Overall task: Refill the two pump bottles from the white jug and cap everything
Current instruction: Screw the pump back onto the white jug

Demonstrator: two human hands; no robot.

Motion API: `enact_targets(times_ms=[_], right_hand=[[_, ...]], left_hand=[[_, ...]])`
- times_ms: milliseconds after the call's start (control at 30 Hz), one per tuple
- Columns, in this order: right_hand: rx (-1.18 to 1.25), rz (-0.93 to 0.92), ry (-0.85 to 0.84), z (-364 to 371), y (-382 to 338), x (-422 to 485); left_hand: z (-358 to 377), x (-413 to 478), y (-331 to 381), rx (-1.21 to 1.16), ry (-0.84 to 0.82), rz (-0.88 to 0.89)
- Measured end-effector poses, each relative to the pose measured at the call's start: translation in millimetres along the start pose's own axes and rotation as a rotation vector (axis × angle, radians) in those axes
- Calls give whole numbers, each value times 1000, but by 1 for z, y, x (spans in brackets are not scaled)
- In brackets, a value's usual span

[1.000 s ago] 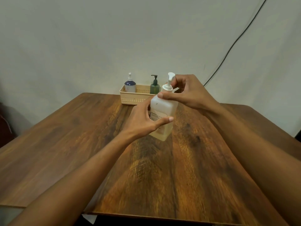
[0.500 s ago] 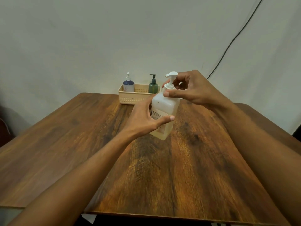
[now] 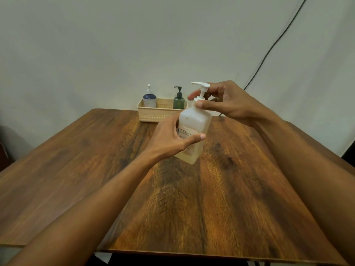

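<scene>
A: Jug (image 3: 194, 131), white and square-sided, is standing near the middle of the table (image 3: 96, 150), tilting slightly so that its long axis is running from the base up and a little to the right, toward its pump (image 3: 201, 89).

B: Which hand is sitting nearer that pump?

A: The right hand (image 3: 226, 102) is; its thumb and fingertips are pinching the collar at the pump's foot, directly above the jug's neck. The spout is pointing left, away from that hand.

B: And the left hand (image 3: 172, 139)?

A: It is wrapping the jug's lower body from the left, thumb lying across the label, fingers closed on the jug and steadying it.

B: So what is the coming move depending on?

A: Judging from the grip, the collar is being unscrewed; the twist is turning about the jug's long axis, so the right hand is needing to stay centred over the neck while the left resists.

B: Where are the bottles waiting?

A: The blue bottle (image 3: 149, 96) and the green bottle (image 3: 179, 100) are standing upright in the basket (image 3: 153, 117), well apart from both hands at the table's far edge, pumps on.
</scene>
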State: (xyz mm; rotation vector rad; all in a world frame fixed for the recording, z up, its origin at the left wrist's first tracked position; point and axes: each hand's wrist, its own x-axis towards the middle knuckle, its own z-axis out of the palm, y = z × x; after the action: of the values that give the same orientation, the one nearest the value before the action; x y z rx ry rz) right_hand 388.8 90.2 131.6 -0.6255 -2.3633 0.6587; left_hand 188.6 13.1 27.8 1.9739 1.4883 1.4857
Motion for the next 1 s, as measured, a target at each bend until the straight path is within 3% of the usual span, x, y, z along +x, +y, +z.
enact_targets(times_ms=[167,400,667,1000], right_hand=[[-97,-41,75,12,-3,0],[-170,48,270,30,-4,2],[-12,81,25,-5,-2,-3],[-284,134,323,24,3,1]], left_hand=[[1,-3,2,-26,25,-14],[6,-6,2,-54,57,-38],[-3,4,5,19,-18,-4],[11,6,5,-57,31,-39]])
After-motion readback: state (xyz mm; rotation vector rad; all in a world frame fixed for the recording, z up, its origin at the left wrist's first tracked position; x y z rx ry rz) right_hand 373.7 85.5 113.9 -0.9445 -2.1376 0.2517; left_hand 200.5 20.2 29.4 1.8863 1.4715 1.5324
